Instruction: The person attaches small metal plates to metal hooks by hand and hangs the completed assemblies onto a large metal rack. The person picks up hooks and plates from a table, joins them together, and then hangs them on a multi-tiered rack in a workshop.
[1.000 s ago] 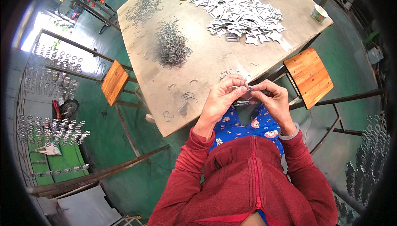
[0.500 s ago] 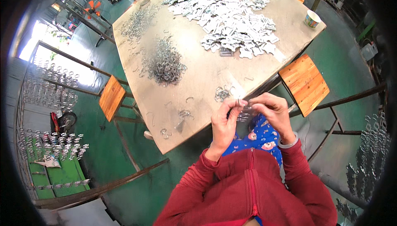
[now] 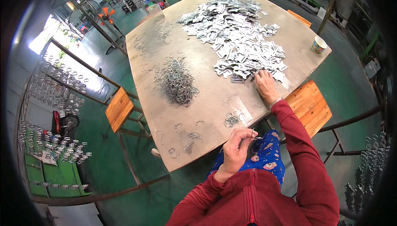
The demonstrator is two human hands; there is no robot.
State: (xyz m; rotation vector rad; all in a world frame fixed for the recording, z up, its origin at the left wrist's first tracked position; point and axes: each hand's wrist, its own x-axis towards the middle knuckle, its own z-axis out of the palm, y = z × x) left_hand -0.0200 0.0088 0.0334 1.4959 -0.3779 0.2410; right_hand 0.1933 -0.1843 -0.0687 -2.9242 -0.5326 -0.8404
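My left hand [image 3: 236,149] is over my lap by the table's near corner. Its thumb and fingers pinch a small thin metal piece [image 3: 256,134], too small to make out fully. My right hand [image 3: 266,87] reaches forward to the near edge of a wide pile of flat silvery metal plates [image 3: 248,52]. Its fingers are bunched together there, and their tips are partly hidden among the plates. Left of that pile lies a heap of bent wire hooks [image 3: 178,86]. A small cluster of hooks [image 3: 231,119] rests near the table edge, close to my left hand.
The table [image 3: 206,102] also bears scattered loose hooks [image 3: 195,136] and a paper cup [image 3: 319,45] at the right. Wooden stools [image 3: 309,107] stand beside it. Racks hung with metal parts [image 3: 53,143] are at both sides, and an orange fan [image 3: 106,14] is behind.
My right hand has left my left hand and moved forward to the plate pile. My left hand stays near my lap, still pinching. The view has shifted, so the table sits lower.
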